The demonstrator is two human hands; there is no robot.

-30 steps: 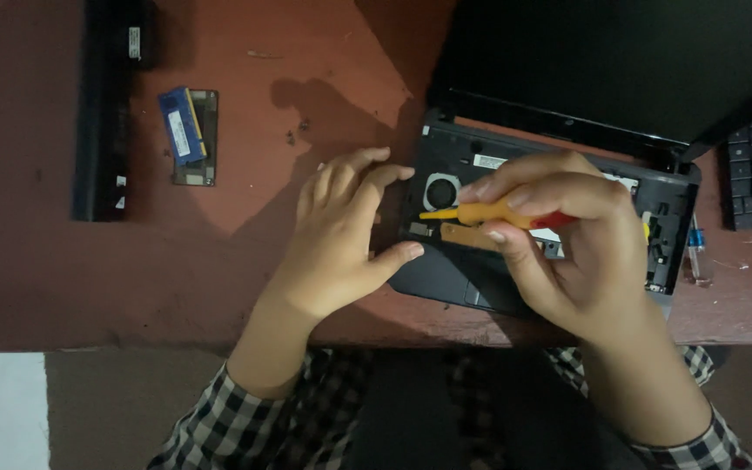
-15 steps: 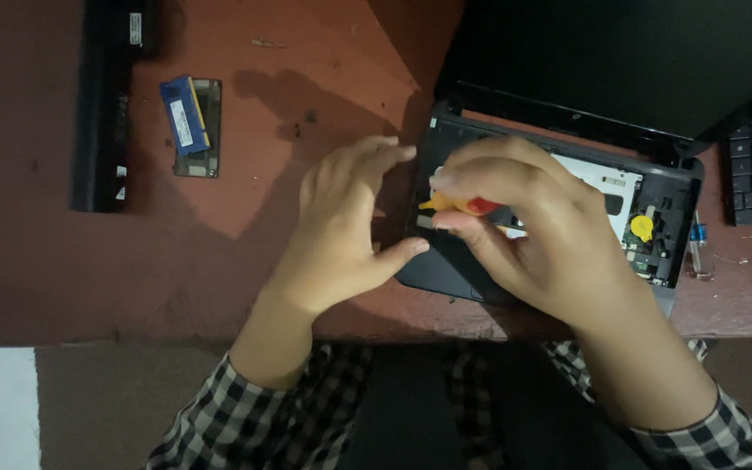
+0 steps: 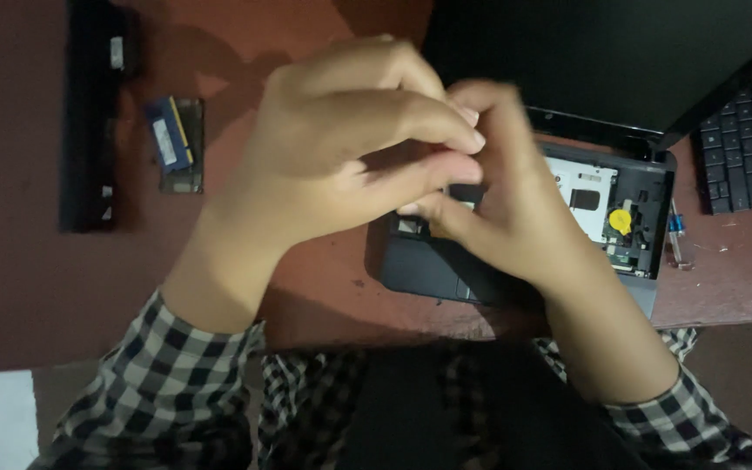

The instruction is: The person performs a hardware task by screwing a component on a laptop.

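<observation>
Nearest the camera: black-and-white checked shirt sleeves (image 3: 167,383) at both wrists, dark lap between them. Both hands raised close to the lens, over the front edge of the reddish-brown desk (image 3: 63,296). Left hand (image 3: 341,148) curled, fingers bent, thumb stretched toward the right hand; right hand (image 3: 498,209) curled too, fingertips meeting the left's fingertips. They touch at the tips, motion-blurred. Cannot tell what, if anything, is pinched between them; the contact spot is hidden by the fingers. Directly under and behind the hands: opened black laptop base with its keyboard cover off (image 3: 620,218), lying on the desk near the front edge, partly covered by the right hand. Visible inside it: white board-like panel, small round yellow part (image 3: 621,219) near the right end. Dark laptop screen lid (image 3: 602,61) stands behind the base. Just right of the base: small blue-tipped tool (image 3: 675,235) lying on the desk. Far right: black detached keyboard (image 3: 750,148), partly out of view. Left side, well apart from the hands: blue memory module (image 3: 170,135) lying on a darker flat rectangular piece (image 3: 186,165). Further left: long black bar-shaped battery pack (image 3: 89,122), lying lengthwise.
</observation>
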